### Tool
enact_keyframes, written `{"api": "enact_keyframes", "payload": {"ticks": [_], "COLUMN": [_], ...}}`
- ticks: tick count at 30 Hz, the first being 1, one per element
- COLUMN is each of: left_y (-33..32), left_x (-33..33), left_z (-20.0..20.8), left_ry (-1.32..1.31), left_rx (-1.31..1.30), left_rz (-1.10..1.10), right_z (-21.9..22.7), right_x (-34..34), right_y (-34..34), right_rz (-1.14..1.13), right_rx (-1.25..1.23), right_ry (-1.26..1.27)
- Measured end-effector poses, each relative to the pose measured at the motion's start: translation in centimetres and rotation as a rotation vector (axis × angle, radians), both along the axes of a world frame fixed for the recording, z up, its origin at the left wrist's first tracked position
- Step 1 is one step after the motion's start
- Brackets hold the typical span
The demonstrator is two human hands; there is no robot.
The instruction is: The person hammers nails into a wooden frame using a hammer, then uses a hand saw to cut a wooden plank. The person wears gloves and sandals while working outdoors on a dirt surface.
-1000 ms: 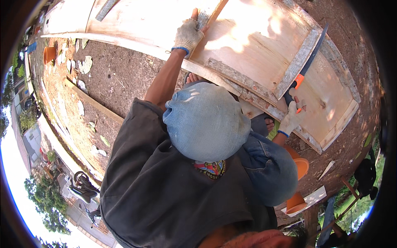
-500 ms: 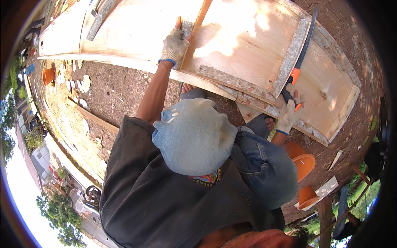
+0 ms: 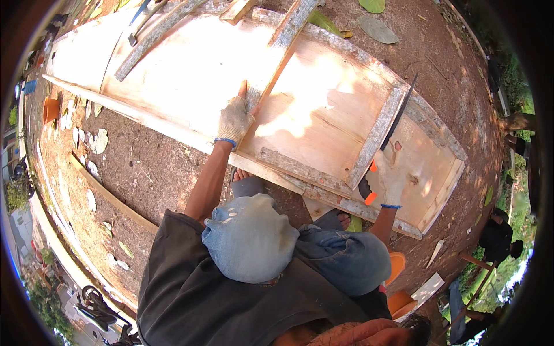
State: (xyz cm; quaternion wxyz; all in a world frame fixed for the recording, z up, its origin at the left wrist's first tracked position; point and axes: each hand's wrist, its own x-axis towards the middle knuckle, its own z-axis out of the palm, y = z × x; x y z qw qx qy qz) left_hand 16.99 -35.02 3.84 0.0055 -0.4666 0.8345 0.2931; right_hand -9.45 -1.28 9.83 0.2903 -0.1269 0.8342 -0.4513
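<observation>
1. Hands keep their places on the wood compared with a moment ago. The whole panel now sits lower and nearer in the view, so the head has shifted, not the work.
2. The left hand (image 3: 234,121), gloved, presses flat on a thin slat (image 3: 271,75) that runs up across the long plywood panel (image 3: 190,75). Its fingers lie spread and closed on nothing.
3. The right hand (image 3: 392,176), also gloved, has its fingers wrapped tight round the orange and black handle of a saw (image 3: 398,112). The blade still lies along the weathered cross batten (image 3: 375,138) near the panel's right end, as before. Whether the cut has deepened cannot be told.
4. The panel rests on bare earth, with no worktop under it.
5. No package, label or sign shows. The nearest coloured things are an orange pot (image 3: 51,109) on the ground at far left and an orange tub (image 3: 398,268) by the person's right side, both plain.
</observation>
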Motion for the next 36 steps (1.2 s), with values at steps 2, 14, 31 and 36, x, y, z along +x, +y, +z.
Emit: {"api": "enact_keyframes", "payload": {"ticks": [2, 14, 31, 36], "left_y": [-0.1, 0.4, -0.1, -0.1], "left_x": [0.4, 3.8, 4.6, 4.0], "left_z": [0.1, -1.2, -1.0, -0.9], "left_ry": [-0.008, 0.022, 0.032, -0.026], "left_rx": [0.061, 0.29, 0.329, 0.28], "left_rz": [0.036, 0.127, 0.245, 0.199], "right_z": [-3.3, -12.6, -15.1, -15.1], "right_x": [-3.6, -2.1, 1.1, 0.8], "right_y": [-4.7, -40.4, -45.3, -45.5], "right_rz": [0.16, 0.09, 0.175, 0.159], "right_rx": [-0.243, -0.235, -0.336, -0.383], "right_ry": [0.0, -0.3, -0.14, -0.198]}}
